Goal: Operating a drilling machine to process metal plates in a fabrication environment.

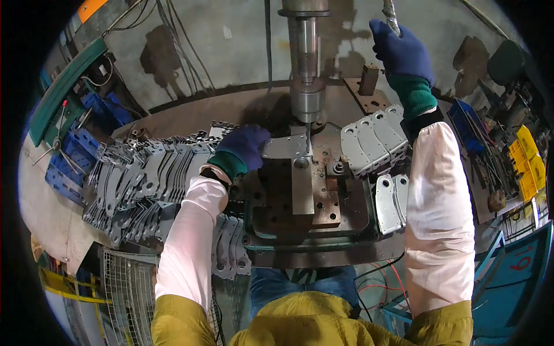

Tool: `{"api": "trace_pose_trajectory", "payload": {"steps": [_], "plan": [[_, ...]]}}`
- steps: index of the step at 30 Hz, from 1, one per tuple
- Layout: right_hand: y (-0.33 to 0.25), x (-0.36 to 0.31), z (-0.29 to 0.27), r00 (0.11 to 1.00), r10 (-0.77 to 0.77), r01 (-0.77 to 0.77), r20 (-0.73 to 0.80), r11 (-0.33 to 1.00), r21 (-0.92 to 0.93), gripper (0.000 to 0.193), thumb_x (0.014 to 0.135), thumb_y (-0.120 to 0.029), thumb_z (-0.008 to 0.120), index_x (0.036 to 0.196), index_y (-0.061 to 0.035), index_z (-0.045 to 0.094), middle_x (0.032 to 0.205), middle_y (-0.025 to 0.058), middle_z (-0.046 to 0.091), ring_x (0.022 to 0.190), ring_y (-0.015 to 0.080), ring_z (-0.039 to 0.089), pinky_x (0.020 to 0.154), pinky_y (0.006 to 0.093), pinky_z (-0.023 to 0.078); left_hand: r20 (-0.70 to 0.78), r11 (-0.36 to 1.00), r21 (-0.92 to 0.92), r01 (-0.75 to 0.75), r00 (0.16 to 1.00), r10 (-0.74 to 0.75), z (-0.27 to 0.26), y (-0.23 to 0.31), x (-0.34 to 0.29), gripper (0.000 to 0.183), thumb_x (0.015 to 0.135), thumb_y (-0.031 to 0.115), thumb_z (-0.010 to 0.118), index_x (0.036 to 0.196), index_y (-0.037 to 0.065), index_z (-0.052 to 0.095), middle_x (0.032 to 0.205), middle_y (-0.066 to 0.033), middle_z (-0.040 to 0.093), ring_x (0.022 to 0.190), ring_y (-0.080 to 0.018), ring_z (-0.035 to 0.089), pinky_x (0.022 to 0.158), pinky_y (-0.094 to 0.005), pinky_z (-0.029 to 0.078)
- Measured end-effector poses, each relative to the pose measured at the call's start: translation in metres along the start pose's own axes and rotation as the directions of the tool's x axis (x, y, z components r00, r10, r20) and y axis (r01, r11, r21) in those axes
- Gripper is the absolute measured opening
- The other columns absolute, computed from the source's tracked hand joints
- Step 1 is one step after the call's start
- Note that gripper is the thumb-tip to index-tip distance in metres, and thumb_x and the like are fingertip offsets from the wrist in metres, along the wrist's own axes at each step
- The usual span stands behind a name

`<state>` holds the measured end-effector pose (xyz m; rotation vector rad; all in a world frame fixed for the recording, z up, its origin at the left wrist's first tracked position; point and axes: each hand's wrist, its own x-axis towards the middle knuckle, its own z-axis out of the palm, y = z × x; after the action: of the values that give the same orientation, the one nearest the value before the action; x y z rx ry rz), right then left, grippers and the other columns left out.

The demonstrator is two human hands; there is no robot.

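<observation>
At the press, my left hand (245, 145), in a dark blue glove, is closed on the edge of a flat grey metal plate (284, 146), pinning it flat on the die block (306, 199) so that it sits right under the ram (306, 98) at the middle of the counter. My right hand (399, 51) is raised far and to the right, wrapped shut around the press lever (390, 14), well clear of the tooling. Unworked plates (144, 176) lie heaped within reach on my left, while neater stacked plates (372, 141) stand on the right.
</observation>
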<state>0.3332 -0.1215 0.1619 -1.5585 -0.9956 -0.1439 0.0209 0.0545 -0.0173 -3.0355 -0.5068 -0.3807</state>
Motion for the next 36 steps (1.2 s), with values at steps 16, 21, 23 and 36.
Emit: {"api": "trace_pose_trajectory", "payload": {"steps": [16, 21, 23, 36], "plan": [[0.016, 0.022, 0.008, 0.999, -0.031, 0.028, -0.029, 0.996, -0.080, 0.059, 0.091, -0.062, 0.061, 0.094, -0.0034, 0.070, 0.078, 0.0089, 0.071, 0.069, 0.0196, 0.065, 0.065, 0.0339, 0.051, 0.094, 0.998, 0.057, 0.038, 0.995, -0.043, -0.009, 0.004, 0.010, 0.028, 0.075, 0.016, 0.068, 0.103, 0.012, 0.065, 0.103, -0.0161, 0.065, 0.102, -0.0396, 0.063, 0.090, -0.0499, 0.052], [0.002, 0.021, 0.023, 0.980, -0.072, 0.018, -0.187, 0.961, -0.276, 0.057, 0.092, -0.062, 0.060, 0.095, -0.0064, 0.071, 0.083, 0.0139, 0.070, 0.078, 0.0277, 0.064, 0.069, 0.0412, 0.051, 0.041, 1.000, 0.002, 0.022, 0.999, -0.022, -0.009, -0.002, 0.008, 0.030, 0.073, 0.013, 0.069, 0.103, 0.013, 0.066, 0.103, -0.0146, 0.065, 0.101, -0.0379, 0.063, 0.090, -0.0476, 0.053], [-0.006, 0.021, 0.033, 0.953, -0.059, -0.060, -0.297, 0.925, -0.375, 0.057, 0.094, -0.062, 0.053, 0.097, -0.0080, 0.071, 0.094, 0.0267, 0.070, 0.095, 0.0495, 0.066, 0.080, 0.0575, 0.052, 0.009, 1.000, -0.021, 0.019, 1.000, -0.019, -0.010, 0.000, 0.007, 0.030, 0.073, 0.014, 0.070, 0.103, 0.013, 0.066, 0.103, -0.0147, 0.065, 0.101, -0.0381, 0.063, 0.090, -0.0475, 0.053], [0.040, 0.053, 0.039, 0.715, -0.676, 0.327, -0.179, 0.549, -0.769, 0.026, 0.101, -0.033, 0.058, 0.097, -0.0088, 0.066, 0.087, 0.0199, 0.068, 0.082, 0.0436, 0.067, 0.067, 0.0523, 0.053, -0.015, 0.996, -0.083, 0.039, 0.999, -0.040, -0.007, 0.001, 0.009, 0.025, 0.071, 0.015, 0.071, 0.095, 0.012, 0.067, 0.099, -0.0148, 0.064, 0.099, -0.0383, 0.063, 0.085, -0.0478, 0.053]]}}
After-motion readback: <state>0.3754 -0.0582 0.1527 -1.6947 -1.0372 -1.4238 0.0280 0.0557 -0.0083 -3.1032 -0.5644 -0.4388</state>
